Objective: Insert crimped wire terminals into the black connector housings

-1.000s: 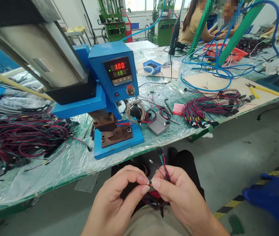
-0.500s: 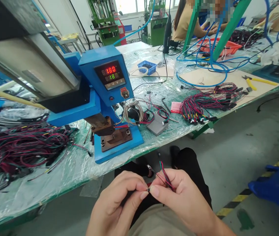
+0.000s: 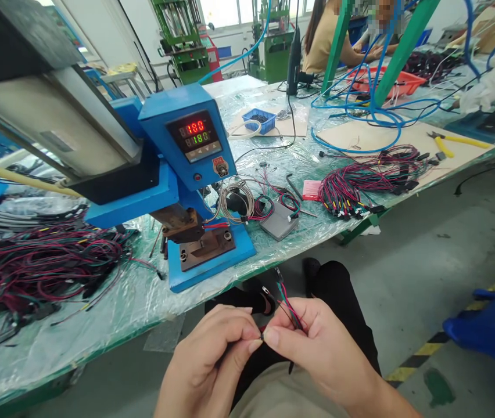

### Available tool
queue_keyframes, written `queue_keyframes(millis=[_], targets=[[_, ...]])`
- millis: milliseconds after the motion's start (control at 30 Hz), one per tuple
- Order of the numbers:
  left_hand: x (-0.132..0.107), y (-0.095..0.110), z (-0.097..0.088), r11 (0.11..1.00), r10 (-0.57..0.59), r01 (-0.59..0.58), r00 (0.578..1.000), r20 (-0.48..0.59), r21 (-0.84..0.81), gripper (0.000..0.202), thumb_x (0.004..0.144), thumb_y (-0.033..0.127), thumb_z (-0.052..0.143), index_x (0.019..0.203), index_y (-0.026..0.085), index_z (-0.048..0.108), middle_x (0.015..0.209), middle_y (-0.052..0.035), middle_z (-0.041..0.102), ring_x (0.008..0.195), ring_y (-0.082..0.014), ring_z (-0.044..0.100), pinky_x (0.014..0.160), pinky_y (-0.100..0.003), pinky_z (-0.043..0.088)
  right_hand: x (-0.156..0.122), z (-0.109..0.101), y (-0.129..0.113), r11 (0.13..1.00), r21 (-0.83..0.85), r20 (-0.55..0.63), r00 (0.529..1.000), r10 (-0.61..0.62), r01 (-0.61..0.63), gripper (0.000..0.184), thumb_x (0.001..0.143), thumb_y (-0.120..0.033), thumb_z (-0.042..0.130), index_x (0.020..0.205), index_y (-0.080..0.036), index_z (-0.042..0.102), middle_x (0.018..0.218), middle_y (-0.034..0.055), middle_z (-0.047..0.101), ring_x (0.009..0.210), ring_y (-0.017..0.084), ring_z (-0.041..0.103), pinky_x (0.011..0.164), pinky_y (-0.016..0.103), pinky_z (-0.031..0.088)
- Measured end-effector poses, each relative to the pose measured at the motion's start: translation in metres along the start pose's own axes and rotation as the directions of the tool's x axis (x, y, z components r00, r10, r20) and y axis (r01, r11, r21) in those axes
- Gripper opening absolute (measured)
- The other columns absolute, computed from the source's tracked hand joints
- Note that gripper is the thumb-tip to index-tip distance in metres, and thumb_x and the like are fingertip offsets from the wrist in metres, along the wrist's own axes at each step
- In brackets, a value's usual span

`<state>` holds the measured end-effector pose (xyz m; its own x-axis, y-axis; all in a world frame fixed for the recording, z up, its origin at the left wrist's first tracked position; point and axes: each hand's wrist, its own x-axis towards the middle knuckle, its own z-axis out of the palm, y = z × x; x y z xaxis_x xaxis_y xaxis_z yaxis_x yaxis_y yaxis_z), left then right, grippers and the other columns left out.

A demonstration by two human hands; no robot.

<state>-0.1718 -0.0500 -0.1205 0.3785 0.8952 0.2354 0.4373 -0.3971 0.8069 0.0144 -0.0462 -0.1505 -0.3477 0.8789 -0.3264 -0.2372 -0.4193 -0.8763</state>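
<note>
Over my lap, my right hand (image 3: 321,345) is closed round a thin wire harness (image 3: 286,299) with red, green and black strands. Small connector ends stick up above its fingers. My left hand (image 3: 212,351) pinches a tiny black part (image 3: 262,336) where the fingertips of both hands meet; the fingers mostly cover it, so its exact kind is hard to make out. Beyond my hands, on the bench, stands a blue heat press (image 3: 212,273) with a lit red and green display (image 3: 194,132).
Piles of wire harnesses lie left (image 3: 42,261) and right (image 3: 361,180) of the press. A grey box (image 3: 279,222), a blue bin (image 3: 261,119) and yellow-handled pliers (image 3: 465,141) are on the bench (image 3: 134,307). A co-worker (image 3: 326,40) sits at the far side.
Both hands keep nearly the same pose, with the fingertips still together. The wire ends above my right hand have shifted slightly left and up. The display's green digits have changed.
</note>
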Motion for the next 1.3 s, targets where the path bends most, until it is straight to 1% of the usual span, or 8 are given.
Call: queue_keyframes(millis=[200,333,467,633,800,933,1100,1300], targets=[[-0.003,0.000,0.004,0.994,-0.077,0.069,0.993,-0.094,-0.090,0.024,0.091,0.008,0.067,0.097,0.032,0.069,0.090,0.0081,0.077,0.093,-0.0124,0.073,0.086,-0.018,0.058,0.000,-0.002,0.002,1.000,0.003,-0.009,1.000,-0.001,0.001,0.025,0.082,-0.036,0.074,0.069,-0.016,0.065,0.061,-0.0053,0.045,0.060,0.010,0.030,0.057,0.026,0.028],[-0.006,0.002,0.006,0.978,-0.135,0.113,0.984,-0.120,-0.173,0.025,0.091,0.008,0.068,0.095,0.032,0.072,0.090,0.0077,0.078,0.094,-0.0138,0.075,0.090,-0.022,0.060,0.001,-0.006,0.007,0.999,0.033,-0.015,1.000,-0.002,0.002,0.025,0.082,-0.037,0.076,0.071,-0.017,0.066,0.059,-0.0064,0.046,0.056,0.009,0.030,0.054,0.025,0.027],[-0.009,0.001,0.007,0.970,-0.163,0.141,0.982,-0.100,-0.199,0.025,0.093,0.008,0.064,0.098,0.031,0.071,0.093,0.0065,0.076,0.095,-0.0138,0.073,0.094,-0.025,0.060,0.002,-0.007,0.009,0.996,0.088,-0.009,1.000,-0.001,0.002,0.024,0.083,-0.034,0.076,0.069,-0.017,0.065,0.057,-0.0076,0.045,0.052,0.007,0.026,0.052,0.025,0.027],[-0.009,-0.001,0.006,0.976,-0.124,0.113,0.991,-0.051,-0.185,0.026,0.095,0.007,0.060,0.101,0.031,0.067,0.095,0.0064,0.073,0.097,-0.0122,0.070,0.096,-0.023,0.058,0.003,-0.006,0.007,0.995,0.095,0.011,1.000,-0.012,0.010,0.024,0.082,-0.034,0.077,0.069,-0.017,0.067,0.056,-0.0080,0.044,0.052,0.007,0.027,0.052,0.024,0.028],[-0.006,-0.001,0.005,0.981,-0.077,0.076,0.997,0.003,-0.180,0.024,0.096,0.004,0.056,0.098,0.028,0.064,0.089,0.0065,0.068,0.088,-0.0110,0.065,0.107,-0.032,0.054,0.002,-0.006,0.005,0.997,0.072,0.027,1.000,0.014,-0.015,0.021,0.080,-0.031,0.078,0.068,-0.016,0.069,0.056,-0.0068,0.047,0.053,0.008,0.032,0.053,0.024,0.029],[-0.005,-0.002,0.002,0.983,-0.062,0.064,0.998,0.017,-0.173,0.023,0.096,0.005,0.057,0.098,0.027,0.064,0.089,0.0055,0.069,0.087,-0.0122,0.066,0.106,-0.034,0.054,0.002,-0.005,0.007,0.996,0.068,0.010,0.999,0.053,-0.053,0.023,0.077,-0.035,0.080,0.068,-0.016,0.070,0.056,-0.0062,0.049,0.053,0.008,0.033,0.052,0.024,0.028],[-0.006,-0.005,0.001,0.969,-0.135,0.135,0.991,0.013,-0.207,0.019,0.098,0.013,0.058,0.094,0.029,0.068,0.085,0.0050,0.070,0.089,-0.0143,0.067,0.104,-0.032,0.054,0.002,-0.002,0.010,0.996,0.064,-0.003,0.998,0.055,-0.055,0.027,0.077,-0.037,0.081,0.066,-0.016,0.069,0.055,-0.0063,0.047,0.051,0.007,0.031,0.050,0.025,0.024],[-0.005,-0.008,0.007,0.905,-0.307,0.267,0.949,-0.074,-0.331,0.013,0.097,0.020,0.064,0.089,0.028,0.071,0.092,0.0018,0.070,0.100,-0.0154,0.068,0.088,-0.019,0.054,0.004,0.003,0.012,0.979,0.203,-0.014,0.999,0.040,-0.037,0.036,0.082,-0.046,0.081,0.073,-0.015,0.065,0.054,-0.0097,0.037,0.051,0.006,0.022,0.048,0.025,0.017]])
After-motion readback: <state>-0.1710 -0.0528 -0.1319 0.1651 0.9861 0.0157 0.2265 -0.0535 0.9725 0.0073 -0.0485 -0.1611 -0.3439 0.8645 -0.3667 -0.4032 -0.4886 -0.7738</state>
